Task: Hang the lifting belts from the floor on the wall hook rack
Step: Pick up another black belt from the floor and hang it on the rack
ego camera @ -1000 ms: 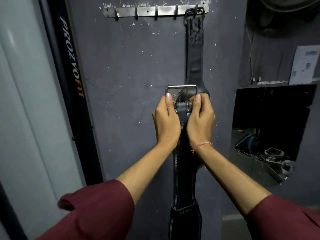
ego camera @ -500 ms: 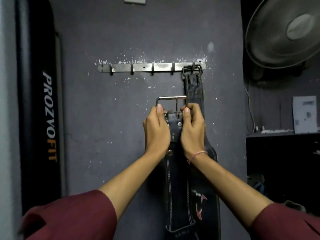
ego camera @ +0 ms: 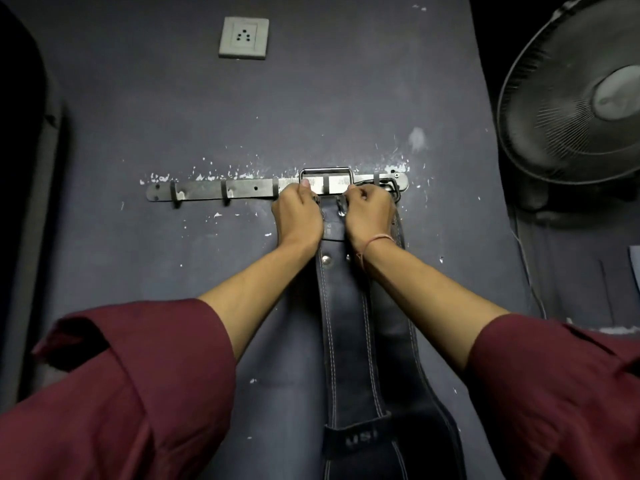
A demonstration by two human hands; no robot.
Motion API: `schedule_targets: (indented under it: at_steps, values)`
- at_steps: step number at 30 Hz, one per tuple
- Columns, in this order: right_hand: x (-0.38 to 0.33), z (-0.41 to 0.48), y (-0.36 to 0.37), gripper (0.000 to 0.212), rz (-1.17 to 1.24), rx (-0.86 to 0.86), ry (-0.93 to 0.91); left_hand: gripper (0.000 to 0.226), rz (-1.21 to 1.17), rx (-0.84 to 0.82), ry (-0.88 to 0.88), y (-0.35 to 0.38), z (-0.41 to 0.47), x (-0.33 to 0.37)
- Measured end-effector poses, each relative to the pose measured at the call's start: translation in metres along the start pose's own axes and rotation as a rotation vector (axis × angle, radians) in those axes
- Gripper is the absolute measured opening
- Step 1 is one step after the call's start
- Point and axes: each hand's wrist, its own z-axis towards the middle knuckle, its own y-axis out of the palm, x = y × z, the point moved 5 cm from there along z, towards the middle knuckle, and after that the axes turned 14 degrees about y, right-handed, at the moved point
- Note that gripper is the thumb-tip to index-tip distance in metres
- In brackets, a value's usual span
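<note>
A black leather lifting belt (ego camera: 349, 327) with white stitching hangs down the grey wall between my arms. My left hand (ego camera: 299, 214) and my right hand (ego camera: 369, 213) both grip its top end, one on each side of the steel buckle (ego camera: 326, 174). The buckle frame sits against the metal hook rack (ego camera: 249, 189), around the hook second from the right. A second dark belt (ego camera: 400, 230) hangs by its buckle from the rightmost hook, mostly hidden behind my right hand and the held belt.
Three bare hooks stick out of the rack's left part (ego camera: 176, 197). A white wall socket (ego camera: 244, 38) sits above the rack. A black wall fan (ego camera: 575, 98) is mounted at the right. A dark padded upright (ego camera: 20, 168) stands at the left edge.
Both hands have raised the belt's buckle from below the rack up onto the rack, next to the hanging belt. The view has tilted upward and moved closer to the wall.
</note>
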Motion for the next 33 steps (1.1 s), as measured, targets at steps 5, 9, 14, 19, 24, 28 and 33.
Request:
schedule_targets:
  at_steps: [5,9,14,19,24,28,33]
  values:
    - [0.003,0.017,0.011,0.052,0.017,0.0,0.067,0.038,0.036,-0.018,-0.053,0.012,0.018,-0.017]
    - [0.008,0.025,0.016,0.05,0.035,0.025,0.127,0.039,0.06,-0.059,-0.081,0.017,0.027,-0.025]
    - [0.017,0.027,0.021,0.047,0.069,0.071,0.145,0.043,0.064,-0.053,-0.077,0.017,0.023,-0.031]
    - [0.029,0.016,0.023,0.033,0.01,0.089,0.122,0.05,0.115,-0.106,-0.01,0.011,0.009,-0.033]
    - [0.036,-0.014,0.014,0.03,0.1,0.058,-0.04,0.039,0.059,-0.191,-0.026,0.004,-0.018,-0.024]
    - [0.054,-0.051,0.0,0.029,0.078,-0.007,-0.132,0.043,-0.006,-0.32,-0.094,-0.006,-0.061,-0.03]
    - [0.078,-0.108,-0.026,0.037,-0.009,-0.095,-0.157,0.041,0.03,-0.274,-0.061,-0.036,-0.116,-0.024]
